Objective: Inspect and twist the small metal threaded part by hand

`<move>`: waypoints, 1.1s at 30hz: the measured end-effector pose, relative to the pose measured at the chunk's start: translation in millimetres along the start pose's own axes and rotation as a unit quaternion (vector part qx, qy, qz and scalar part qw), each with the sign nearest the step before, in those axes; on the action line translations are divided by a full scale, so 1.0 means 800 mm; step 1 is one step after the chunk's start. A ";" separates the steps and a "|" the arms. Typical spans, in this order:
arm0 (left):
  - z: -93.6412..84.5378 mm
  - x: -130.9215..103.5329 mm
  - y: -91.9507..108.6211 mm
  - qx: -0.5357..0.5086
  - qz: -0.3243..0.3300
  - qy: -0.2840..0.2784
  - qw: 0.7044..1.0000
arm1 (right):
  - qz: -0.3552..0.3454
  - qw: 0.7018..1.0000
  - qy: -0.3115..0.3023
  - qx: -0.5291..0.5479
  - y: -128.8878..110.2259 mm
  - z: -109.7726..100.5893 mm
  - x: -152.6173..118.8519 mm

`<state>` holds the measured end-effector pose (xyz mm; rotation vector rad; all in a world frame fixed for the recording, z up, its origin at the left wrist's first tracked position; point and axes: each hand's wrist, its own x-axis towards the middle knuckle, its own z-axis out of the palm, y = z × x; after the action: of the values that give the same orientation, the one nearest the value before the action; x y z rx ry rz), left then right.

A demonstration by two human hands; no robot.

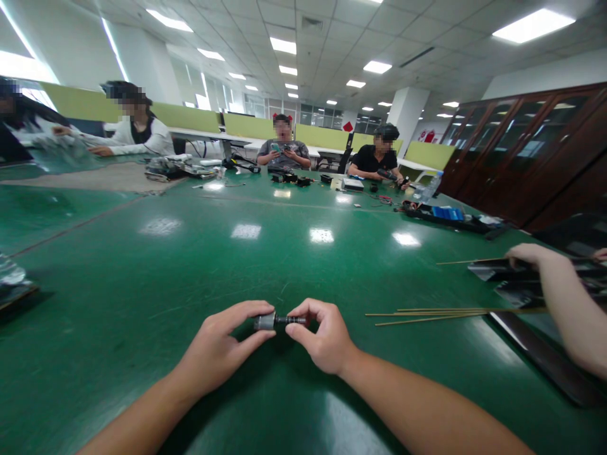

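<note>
Just above the green tabletop (203, 265), my left hand (222, 341) grips a short grey metal cylinder (264, 322) between thumb and fingers. A thin dark shaft (281, 320) reaches from the cylinder's right end toward my right hand (329, 335). That hand pinches a small ringed metal piece (296, 320) on the shaft, its thumb and forefinger closed. Cylinder, shaft and ringed piece lie in one horizontal line. Whether they are one part or separate ones, I cannot tell.
Several thin brass-coloured rods (427, 313) lie to the right, near dark trays and another person's arm (564, 303). A wrapped item (16, 281) sits at the left edge. Across the table are black parts (290, 179), a long black tray (441, 218) and several seated people.
</note>
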<state>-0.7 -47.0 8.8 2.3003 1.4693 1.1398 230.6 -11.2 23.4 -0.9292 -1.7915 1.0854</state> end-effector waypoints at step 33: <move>-0.005 0.000 -0.005 0.009 -0.005 0.009 1.000 | -0.007 1.000 0.005 0.015 0.002 0.000 0.001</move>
<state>-6.2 -45.9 9.4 2.2980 1.5006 1.1529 230.9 -9.5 22.0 -0.9017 -1.7655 1.0941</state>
